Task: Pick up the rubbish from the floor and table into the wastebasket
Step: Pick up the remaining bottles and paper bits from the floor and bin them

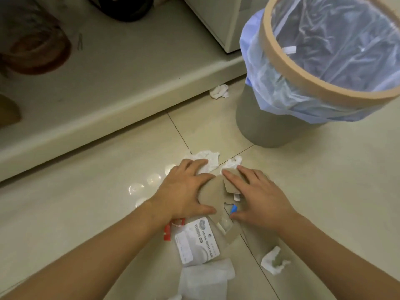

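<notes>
Tiles of glossy pale floor [324, 191] spread under everything, edged at the upper left by a raised cream step [121, 89]. At upper right stands the round grey wastebasket [259, 124], tan-rimmed and lined with a crinkled blue plastic bag [257, 61]; nothing blocks its mouth. Both hands lie spread flat on the rubbish pile, clamped on nothing: the left hand [186, 189] presses torn brown cardboard [213, 194] and a crumpled white tissue [208, 161], the right hand [257, 195] a smaller cardboard scrap [230, 184]. Nearer lie a printed white packet [197, 243], flat tissue [205, 278] and a crumpled wad [273, 260]; another wad [219, 92] sits by the step.
</notes>
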